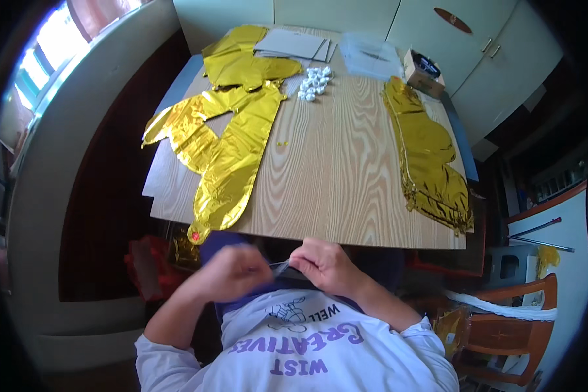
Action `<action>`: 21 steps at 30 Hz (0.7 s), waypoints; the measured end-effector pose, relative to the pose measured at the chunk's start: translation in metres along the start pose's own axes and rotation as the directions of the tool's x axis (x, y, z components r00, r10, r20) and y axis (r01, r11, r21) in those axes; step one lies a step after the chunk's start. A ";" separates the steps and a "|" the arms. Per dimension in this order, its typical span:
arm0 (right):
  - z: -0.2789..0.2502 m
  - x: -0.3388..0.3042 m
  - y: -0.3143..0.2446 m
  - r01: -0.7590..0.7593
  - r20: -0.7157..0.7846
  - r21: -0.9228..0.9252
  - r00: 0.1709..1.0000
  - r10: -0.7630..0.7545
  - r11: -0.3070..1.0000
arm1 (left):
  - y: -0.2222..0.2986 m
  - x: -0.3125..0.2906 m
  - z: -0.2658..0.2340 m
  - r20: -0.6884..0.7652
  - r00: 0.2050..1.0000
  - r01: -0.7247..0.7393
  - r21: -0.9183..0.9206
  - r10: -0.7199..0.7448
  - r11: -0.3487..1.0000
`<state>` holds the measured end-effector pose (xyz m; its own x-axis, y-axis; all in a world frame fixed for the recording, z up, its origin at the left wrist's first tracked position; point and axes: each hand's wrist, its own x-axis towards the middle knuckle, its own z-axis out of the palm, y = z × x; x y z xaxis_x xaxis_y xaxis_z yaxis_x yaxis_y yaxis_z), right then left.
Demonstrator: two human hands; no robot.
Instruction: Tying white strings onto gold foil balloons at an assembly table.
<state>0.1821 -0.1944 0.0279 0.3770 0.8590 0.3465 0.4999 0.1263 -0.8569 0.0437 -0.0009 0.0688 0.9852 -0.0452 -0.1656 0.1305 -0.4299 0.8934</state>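
Both hands are close together in front of my lap, just below the table's near edge. A thin pale strip [280,266], partly see-through, stretches between them; its exact kind is too small to make out. My right hand [328,266] is closed, pinching the strip between thumb and fingers. Motion smears my left hand [234,271], but it looks closed around the other end. Ahead on the left lies a flat gold foil balloon [232,166]. Its narrow end, marked with a red spot, reaches the table's front edge near my left hand.
More gold foil [238,59] lies at the far left of the wooden table [333,176], beside white cards [291,44], small white bundles [315,83] and clear plastic [371,57]. Folded gold foil [431,157] and a box [424,73] are at right. A chair [503,330] stands lower right.
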 end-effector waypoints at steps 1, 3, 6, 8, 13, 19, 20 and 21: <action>0.000 -0.001 -0.002 0.063 0.005 -0.028 0.998 -0.063 0.998 | -0.002 -0.002 0.009 0.150 0.989 0.033 -0.314 0.016 0.949; 0.011 -0.012 -0.002 0.179 0.010 -0.110 0.984 -0.179 0.978 | 0.004 -0.002 0.015 -0.109 0.987 -0.162 -0.647 0.120 0.745; 0.029 -0.018 -0.021 0.350 0.167 -0.200 0.933 -0.320 0.915 | 0.006 0.010 0.020 -0.548 0.833 -0.353 -0.424 0.074 0.834; 0.002 -0.004 -0.051 0.410 0.195 -0.377 0.912 -0.362 0.830 | -0.010 0.022 0.026 -0.526 0.695 -0.214 0.498 0.489 0.840; -0.026 0.018 -0.025 0.243 0.064 -0.336 0.970 -0.235 0.910 | 0.015 -0.004 0.034 -0.229 0.806 -0.587 -0.189 0.546 0.787; -0.010 0.014 -0.059 0.442 0.114 -0.191 0.897 -0.427 0.876 | -0.001 0.000 0.033 -0.422 0.752 -0.402 0.315 0.507 0.860; -0.020 0.029 -0.057 0.427 0.045 -0.232 0.902 -0.428 0.874 | -0.007 0.005 0.034 -0.210 0.747 -0.440 0.555 0.631 0.706; -0.024 0.034 -0.051 0.331 0.031 -0.279 0.941 -0.336 0.901 | 0.008 0.003 0.041 -0.159 0.734 -0.563 0.400 0.660 0.723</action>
<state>0.1885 -0.1833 0.0927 0.1626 0.7814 0.6025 0.7928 0.2600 -0.5512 0.0435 -0.0413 0.0585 0.8271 -0.1734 0.5347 -0.5053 -0.6461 0.5720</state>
